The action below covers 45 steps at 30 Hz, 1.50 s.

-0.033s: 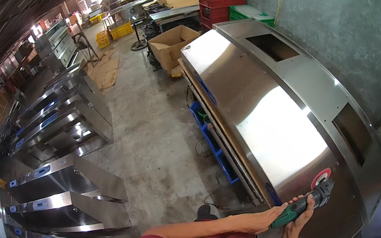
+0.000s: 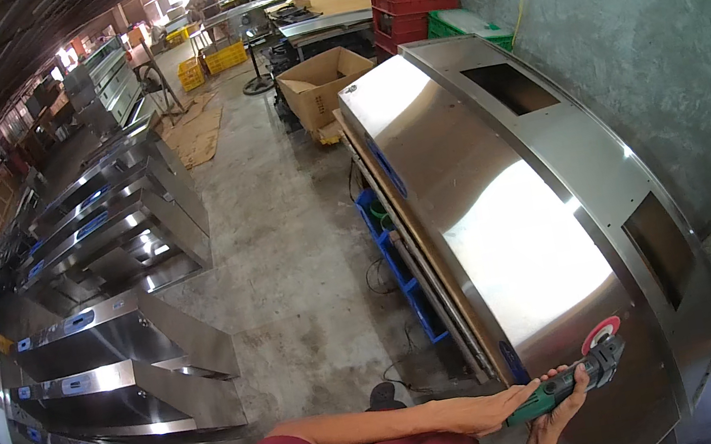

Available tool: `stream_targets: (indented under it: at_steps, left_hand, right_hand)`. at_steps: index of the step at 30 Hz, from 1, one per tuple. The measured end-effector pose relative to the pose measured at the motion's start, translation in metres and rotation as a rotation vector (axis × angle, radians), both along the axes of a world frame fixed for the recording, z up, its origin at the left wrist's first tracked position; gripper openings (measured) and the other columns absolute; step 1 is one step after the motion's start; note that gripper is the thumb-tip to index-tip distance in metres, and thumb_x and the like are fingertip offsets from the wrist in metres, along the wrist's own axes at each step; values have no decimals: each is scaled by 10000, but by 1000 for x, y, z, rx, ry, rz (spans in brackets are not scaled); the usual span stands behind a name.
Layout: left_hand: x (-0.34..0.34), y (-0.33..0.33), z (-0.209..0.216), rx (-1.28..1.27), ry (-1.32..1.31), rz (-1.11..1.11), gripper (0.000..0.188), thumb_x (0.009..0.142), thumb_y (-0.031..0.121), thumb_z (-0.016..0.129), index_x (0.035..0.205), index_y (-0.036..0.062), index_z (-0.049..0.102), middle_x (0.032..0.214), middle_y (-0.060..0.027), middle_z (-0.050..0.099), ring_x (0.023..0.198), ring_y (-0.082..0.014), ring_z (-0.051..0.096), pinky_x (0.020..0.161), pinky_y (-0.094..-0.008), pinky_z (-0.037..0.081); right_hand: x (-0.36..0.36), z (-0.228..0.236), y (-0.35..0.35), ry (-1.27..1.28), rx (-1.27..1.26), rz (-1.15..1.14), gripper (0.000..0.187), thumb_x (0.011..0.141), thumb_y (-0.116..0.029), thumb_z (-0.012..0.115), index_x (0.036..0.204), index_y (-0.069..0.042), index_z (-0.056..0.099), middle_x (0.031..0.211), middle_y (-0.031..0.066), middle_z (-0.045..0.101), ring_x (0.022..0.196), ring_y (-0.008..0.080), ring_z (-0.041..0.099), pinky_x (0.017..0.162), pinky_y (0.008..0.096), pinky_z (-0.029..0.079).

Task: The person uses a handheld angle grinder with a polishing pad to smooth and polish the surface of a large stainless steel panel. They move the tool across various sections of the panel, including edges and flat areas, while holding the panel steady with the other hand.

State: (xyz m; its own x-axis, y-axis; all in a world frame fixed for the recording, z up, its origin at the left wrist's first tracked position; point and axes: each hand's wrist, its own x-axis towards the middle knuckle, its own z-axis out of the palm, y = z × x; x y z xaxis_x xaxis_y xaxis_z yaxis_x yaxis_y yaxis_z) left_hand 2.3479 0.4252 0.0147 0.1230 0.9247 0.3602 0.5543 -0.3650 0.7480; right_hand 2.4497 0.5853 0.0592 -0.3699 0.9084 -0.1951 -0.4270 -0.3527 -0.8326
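Note:
A green and black angle grinder (image 2: 553, 390) with a pinkish-red disc (image 2: 601, 333) is held in both hands at the lower right. My left hand (image 2: 523, 393) closes on its green body, the forearm crossing from the left. Around the body near the dark head wraps my right hand (image 2: 575, 398), its forearm rising from the lower edge. The disc is at the near part of a large brushed stainless steel housing (image 2: 507, 225); whether it touches the metal I cannot tell. Two rectangular openings are cut in the housing's right-hand panel.
Along the housing's left side run a bench edge (image 2: 423, 258) and blue crates (image 2: 421, 305) below. More steel housings (image 2: 122, 341) stand in rows at left. Beyond are a cardboard box (image 2: 319, 87), red crates (image 2: 413, 1) and a green crate (image 2: 463, 23). A grey wall (image 2: 653, 31) bounds the right.

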Motion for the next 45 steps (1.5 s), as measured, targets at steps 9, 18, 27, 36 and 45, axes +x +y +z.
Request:
stream_targets:
  at_steps: [9,18,27,36,45]
  left_hand:
    - [15,-2,-18,-79,-360,-192,1082,942,-57,614,1726,-28,-132,1522,-289,397,1307,-421,548,1080,-394,475]
    - [-61,-60,30,-166,-282,-154,1069,879,-55,602,1731,-57,-44,1629,-332,320,1460,-464,426,1254,-439,337]
    - [-119,-66,49,-311,114,-243,1006,947,61,720,1694,-100,66,1516,-376,445,1384,-491,567,1182,-471,443]
    - [-82,4,21,-684,-350,-441,1006,992,498,772,1592,-99,229,1336,-355,597,1310,-438,609,1099,-471,484]
    - [-69,35,-46,-622,-38,-516,818,1077,535,649,1572,-83,446,1351,-307,682,1275,-383,678,1071,-457,526]
  right_hand:
    - [27,-23,-9,-21,88,-84,337,1010,-359,759,971,-39,662,862,73,707,749,190,722,657,338,623]
    - [-46,26,-85,-11,-20,-234,270,981,-182,768,1104,8,621,907,143,703,734,254,726,635,392,622]
    - [-64,19,-108,24,0,-332,289,978,-162,778,1141,-16,588,928,114,695,745,215,741,642,367,650]
    - [-24,9,-95,-56,58,-429,371,990,-228,782,1220,-27,572,973,122,704,820,231,752,707,381,660]
    - [50,-71,-50,-687,204,-581,356,970,-258,815,1174,-27,637,952,123,736,784,239,748,679,366,596]
